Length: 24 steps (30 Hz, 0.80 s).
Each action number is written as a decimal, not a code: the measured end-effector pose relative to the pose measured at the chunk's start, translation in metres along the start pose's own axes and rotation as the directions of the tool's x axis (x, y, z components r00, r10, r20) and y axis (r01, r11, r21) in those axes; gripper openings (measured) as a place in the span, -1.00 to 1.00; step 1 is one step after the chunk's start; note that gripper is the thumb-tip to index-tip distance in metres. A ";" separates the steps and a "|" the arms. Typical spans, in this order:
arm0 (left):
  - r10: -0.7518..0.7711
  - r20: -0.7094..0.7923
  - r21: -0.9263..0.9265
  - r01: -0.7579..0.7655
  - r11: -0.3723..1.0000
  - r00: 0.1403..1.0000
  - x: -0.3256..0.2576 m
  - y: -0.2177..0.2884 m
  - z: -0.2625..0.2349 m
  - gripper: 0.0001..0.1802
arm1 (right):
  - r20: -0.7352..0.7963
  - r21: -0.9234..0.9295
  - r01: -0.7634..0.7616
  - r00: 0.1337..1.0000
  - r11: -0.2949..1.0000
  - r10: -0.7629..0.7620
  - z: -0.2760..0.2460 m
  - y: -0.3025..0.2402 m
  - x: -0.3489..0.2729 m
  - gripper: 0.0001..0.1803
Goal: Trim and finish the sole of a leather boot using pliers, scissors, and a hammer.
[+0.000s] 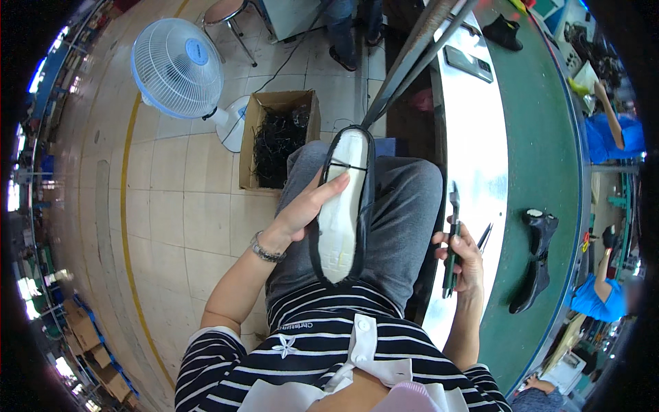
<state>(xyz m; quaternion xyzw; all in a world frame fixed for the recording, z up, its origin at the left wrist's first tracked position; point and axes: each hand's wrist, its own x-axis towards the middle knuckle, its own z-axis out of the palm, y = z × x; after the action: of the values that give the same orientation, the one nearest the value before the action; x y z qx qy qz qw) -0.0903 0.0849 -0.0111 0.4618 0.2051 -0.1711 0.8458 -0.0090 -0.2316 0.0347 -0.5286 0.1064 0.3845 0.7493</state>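
Note:
My left hand [309, 206] grips a black shoe [340, 226] over my lap, its sole side turned up. That underside is whitish and bare, with a thin black cord across it near the upper end. My left thumb presses on the white face just below the cord, and the fingers are hidden beneath. Near the edge of the shiny metal bench, my right hand [463, 257] is closed around a slim hand tool [452, 268] with a dark handle and a metal tip pointing away from me. Its exact kind is unclear. The tool and the shoe are apart.
Beside the metal bench [473, 130] runs a green belt [542, 165] with black shoes [530, 285]. A phone [469, 63] and a thin pointed tool [485, 237] lie on the bench. A carton [247, 165] of black scraps and a fan [177, 69] stand at left; metal bars [405, 65] rise ahead.

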 end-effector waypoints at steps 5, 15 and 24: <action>0.111 -0.053 0.242 -0.095 0.966 0.992 0.011 -0.001 -0.006 -0.17 | 0.152 -0.291 -0.052 0.983 0.955 0.100 0.065 -0.028 0.019 -0.29; 0.500 -0.216 0.480 -0.354 0.803 0.839 0.051 0.022 0.008 -0.49 | 0.181 -0.482 -0.256 0.906 0.838 0.381 0.138 -0.052 0.065 -0.29; 0.578 -0.260 0.570 -0.360 0.738 0.773 0.057 0.020 0.004 -0.58 | 0.064 -0.684 -0.282 0.896 0.673 0.439 0.151 -0.068 0.076 -0.31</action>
<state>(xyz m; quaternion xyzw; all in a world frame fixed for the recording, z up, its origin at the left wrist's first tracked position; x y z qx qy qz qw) -0.0305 0.0862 -0.0235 0.7225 0.2057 0.1114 0.6506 0.0526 -0.0741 0.1032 -0.6795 -0.0178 0.5945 0.4296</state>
